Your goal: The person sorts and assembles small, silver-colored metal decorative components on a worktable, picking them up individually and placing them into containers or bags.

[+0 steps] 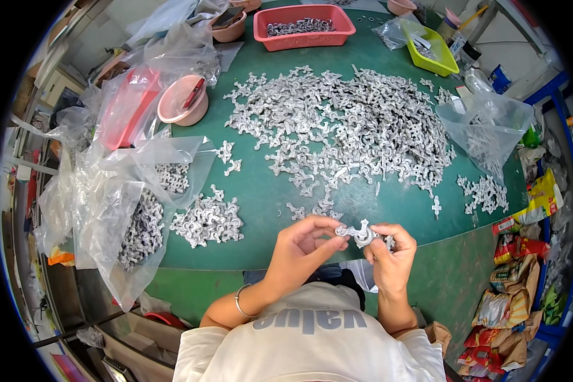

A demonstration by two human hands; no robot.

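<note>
Your left hand (302,242) and right hand (391,251) meet just off the near edge of the green table (261,197), above your lap, and both are pinched on one small silvery metal fitting (361,233): your left thumb and fingers are closed on its left end, your right fingertips are closed on its right side, and one wing of the piece sticks up between them. A bracelet (239,304) sits on your left wrist. On the table beyond your hands, a broad heap of loose metal parts (350,127) spreads over the middle and toward the far edge. A smaller pile of parts (208,219) lies near the near-left edge, and another small cluster (485,194) lies toward the right edge. Clear plastic bags holding more parts (143,216) slump over the left edge of the table. A pink bowl (183,102) stands at the left side, near the bags. A red basket (302,25) with metal pieces stands at the far edge, and a yellow-green tray (430,48) sits at the far-right corner. An open clear bag (487,127) rests at the right edge.
</note>
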